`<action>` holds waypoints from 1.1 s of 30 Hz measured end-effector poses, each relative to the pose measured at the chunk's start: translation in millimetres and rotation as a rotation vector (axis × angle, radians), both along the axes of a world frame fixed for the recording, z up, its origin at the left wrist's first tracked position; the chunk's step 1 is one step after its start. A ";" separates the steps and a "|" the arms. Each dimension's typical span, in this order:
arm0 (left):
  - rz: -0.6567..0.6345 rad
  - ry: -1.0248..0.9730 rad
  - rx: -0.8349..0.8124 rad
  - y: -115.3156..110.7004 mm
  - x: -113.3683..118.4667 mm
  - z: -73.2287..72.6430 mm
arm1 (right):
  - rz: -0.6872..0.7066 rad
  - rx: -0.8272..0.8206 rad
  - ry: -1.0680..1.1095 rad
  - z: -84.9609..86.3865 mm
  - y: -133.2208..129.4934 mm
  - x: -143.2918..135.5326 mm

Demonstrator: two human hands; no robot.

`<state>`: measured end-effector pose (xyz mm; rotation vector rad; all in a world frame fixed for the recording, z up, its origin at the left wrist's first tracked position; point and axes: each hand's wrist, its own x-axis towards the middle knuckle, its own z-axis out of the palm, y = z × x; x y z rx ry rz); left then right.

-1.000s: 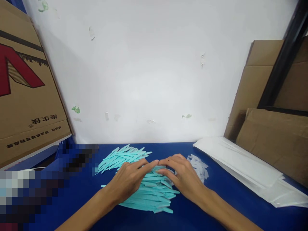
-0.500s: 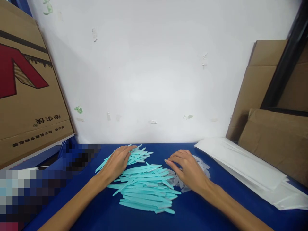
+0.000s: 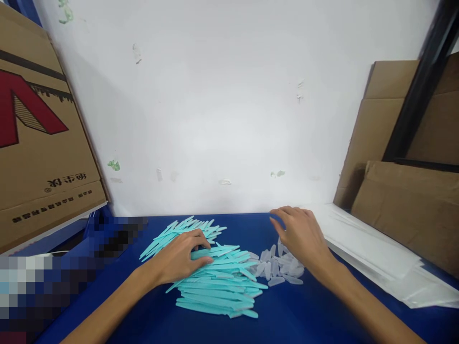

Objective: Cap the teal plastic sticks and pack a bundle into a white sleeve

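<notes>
Turquoise eyebrow razors, slim and flat, lie in two heaps on the blue table. My left hand (image 3: 184, 255) is at the left end of the nearer razor heap (image 3: 222, 282). Its thumb and fingers are apart, with razors showing between them; none is visibly lifted. Behind it spreads the farther razor heap (image 3: 179, 231). Over the right edge of a pile of small translucent caps (image 3: 274, 265), my right hand (image 3: 301, 234) hovers with thumb and forefinger apart. I see nothing between them, though the palm is hidden.
White plastic bags (image 3: 373, 253) lie flat along the right side of the blue table (image 3: 287, 320). Cardboard boxes (image 3: 405, 205) stand beyond them. A large printed carton (image 3: 36, 119) rises at the left. The white wall (image 3: 215, 119) closes off the back.
My left hand has come from the farther razor heap to the nearer one. My right hand has moved right and a little away from me, its fingertips parting and uncovering more caps.
</notes>
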<state>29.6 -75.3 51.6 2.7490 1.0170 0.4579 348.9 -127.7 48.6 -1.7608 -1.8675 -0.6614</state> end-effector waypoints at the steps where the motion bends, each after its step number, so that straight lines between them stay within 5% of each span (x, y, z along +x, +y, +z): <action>1: 0.004 0.001 -0.007 0.3 0.2 -0.6 | -0.070 -0.068 -0.017 0.4 0.4 4.3; 5: 0.003 -0.020 -0.010 2.2 1.3 -3.7 | -0.252 -0.353 -0.045 -4.2 1.1 16.1; 8: -0.003 -0.031 -0.016 2.9 2.3 -5.2 | -0.303 -0.421 -0.048 -11.0 1.3 17.9; 23: -0.030 -0.040 0.027 3.4 4.4 -6.9 | -0.190 -0.372 -0.098 -36.5 10.4 12.2; 33: 0.007 -0.116 0.088 5.1 4.1 -11.7 | -0.058 -0.322 0.036 -13.0 4.2 1.7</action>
